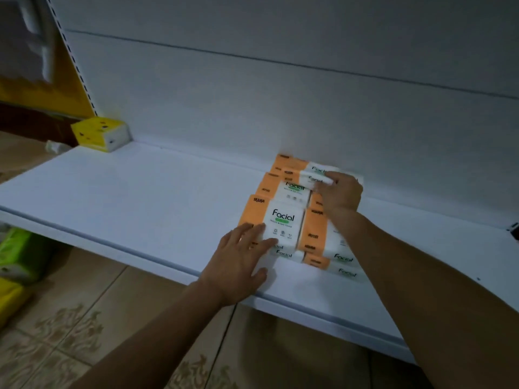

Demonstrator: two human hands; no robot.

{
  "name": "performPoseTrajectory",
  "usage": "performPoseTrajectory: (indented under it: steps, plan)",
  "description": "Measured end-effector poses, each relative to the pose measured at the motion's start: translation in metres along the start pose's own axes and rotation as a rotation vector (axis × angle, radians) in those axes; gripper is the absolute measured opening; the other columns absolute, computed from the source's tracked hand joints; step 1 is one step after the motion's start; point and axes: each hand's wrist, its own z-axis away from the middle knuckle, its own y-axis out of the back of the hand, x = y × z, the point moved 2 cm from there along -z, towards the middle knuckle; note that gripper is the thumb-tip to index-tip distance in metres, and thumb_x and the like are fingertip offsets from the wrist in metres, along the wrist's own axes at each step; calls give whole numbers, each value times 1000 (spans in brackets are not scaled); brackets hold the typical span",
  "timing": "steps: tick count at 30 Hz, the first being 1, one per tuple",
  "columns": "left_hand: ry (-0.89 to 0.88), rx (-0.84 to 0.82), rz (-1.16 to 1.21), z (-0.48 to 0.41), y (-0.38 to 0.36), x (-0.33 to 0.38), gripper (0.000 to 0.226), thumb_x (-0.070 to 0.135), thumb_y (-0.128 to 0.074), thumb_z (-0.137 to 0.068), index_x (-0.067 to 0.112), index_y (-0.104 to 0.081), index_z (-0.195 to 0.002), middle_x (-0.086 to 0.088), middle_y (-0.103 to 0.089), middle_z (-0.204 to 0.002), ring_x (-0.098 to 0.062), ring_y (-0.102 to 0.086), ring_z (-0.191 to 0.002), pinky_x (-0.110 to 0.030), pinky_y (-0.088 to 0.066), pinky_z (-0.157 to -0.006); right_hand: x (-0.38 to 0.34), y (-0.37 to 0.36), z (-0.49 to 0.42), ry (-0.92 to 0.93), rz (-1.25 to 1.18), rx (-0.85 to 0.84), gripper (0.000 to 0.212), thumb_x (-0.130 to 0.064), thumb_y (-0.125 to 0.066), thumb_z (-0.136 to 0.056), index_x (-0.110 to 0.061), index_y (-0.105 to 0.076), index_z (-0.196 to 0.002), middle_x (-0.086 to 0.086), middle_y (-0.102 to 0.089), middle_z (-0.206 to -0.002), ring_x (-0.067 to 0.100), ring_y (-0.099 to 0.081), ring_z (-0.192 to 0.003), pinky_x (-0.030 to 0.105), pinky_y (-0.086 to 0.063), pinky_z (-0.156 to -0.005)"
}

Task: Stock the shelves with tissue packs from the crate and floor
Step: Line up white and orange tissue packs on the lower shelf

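Observation:
Several orange-and-white "Facial" tissue packs (283, 217) lie stacked in rows on the white shelf (134, 192), close to its back wall at the right. My left hand (238, 259) rests flat with fingers spread against the front-left pack's side and the shelf. My right hand (341, 192) reaches over the stack, its fingers curled on a rear tissue pack (311, 178) near the wall. A yellow tissue pack (101, 133) sits alone at the shelf's far left corner.
The shelf's slotted upright (75, 63) runs up at the left. Green and yellow tissue packs (16, 256) lie on the patterned tile floor (84, 318) below the shelf's left end. A bracket (515, 230) shows at the right edge.

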Motion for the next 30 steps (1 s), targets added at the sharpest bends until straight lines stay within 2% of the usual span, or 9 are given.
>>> performPoseTrajectory:
  steps: [5,7,10,12,16,19,22,27,30]
  plan:
    - [0,109,18,8,-9,1,54,43,-40,-75,24,-47,-124,-11,-53,-125,-24,-40,-115,-36,-51,-83,-15,-27,-17,35,9,-49,24,3,-51,-86,10,-65,-105,22,-65,-109,31,-62,-102,25,-45,-74]
    - [-14,108,5,13,-11,-3,55,42,-41,-76,23,-46,-128,-11,-50,-130,-24,-37,-118,-36,-49,-87,-12,-36,-18,26,42,-60,23,2,-48,-85,9,-65,-100,19,-64,-106,31,-61,-99,23,-42,-68]
    - [-16,93,6,25,-9,-11,56,41,-41,-78,23,-43,-130,-11,-48,-135,-23,-36,-121,-36,-46,-91,-18,-42,-12,126,142,-5,35,-5,-49,-87,-1,-54,-121,16,-46,-132,30,-47,-121,30,-44,-90]
    - [26,103,8,39,-6,-20,56,40,-43,-78,21,-43,-131,-11,-49,-135,-23,-36,-121,-36,-44,-91,-36,-47,1,302,174,-24,49,-5,-46,-90,-7,-39,-139,11,-26,-149,25,-25,-138,27,-26,-108]
    - [161,121,21,99,-3,-44,51,33,-45,-78,18,-47,-127,-14,-51,-132,-25,-40,-119,-39,-46,-91,-86,-78,60,654,109,-201,53,0,-45,-87,-7,-38,-140,11,-28,-150,25,-24,-140,22,-20,-108]
    - [313,72,56,172,-5,-60,49,36,-48,-80,21,-46,-127,-10,-50,-131,-24,-45,-115,-37,-45,-90,-111,-114,130,876,104,-411,55,2,-47,-84,-4,-41,-138,14,-34,-146,28,-32,-134,26,-25,-107]
    - [505,-110,62,255,-10,-67,61,56,-46,-77,25,-45,-130,-7,-50,-133,-25,-46,-119,-42,-48,-90,-117,-146,207,975,124,-732,53,0,-47,-86,-7,-40,-138,10,-35,-145,26,-35,-131,34,-33,-107]
    - [840,-418,101,365,-34,-60,98,82,-37,-59,34,-18,-143,-10,-26,-151,-33,-30,-136,-47,-34,-103,-72,-186,321,990,412,-1369,63,-9,-50,-87,-17,-27,-144,11,-34,-144,29,-40,-128,44,-40,-102]
    - [1127,-537,92,393,-42,-47,102,73,-43,-70,24,1,-148,-11,-3,-154,-29,-15,-139,-38,-29,-108,-40,-198,359,960,547,-1591,72,-10,-53,-88,-18,-15,-149,11,-27,-150,29,-32,-136,42,-34,-108]
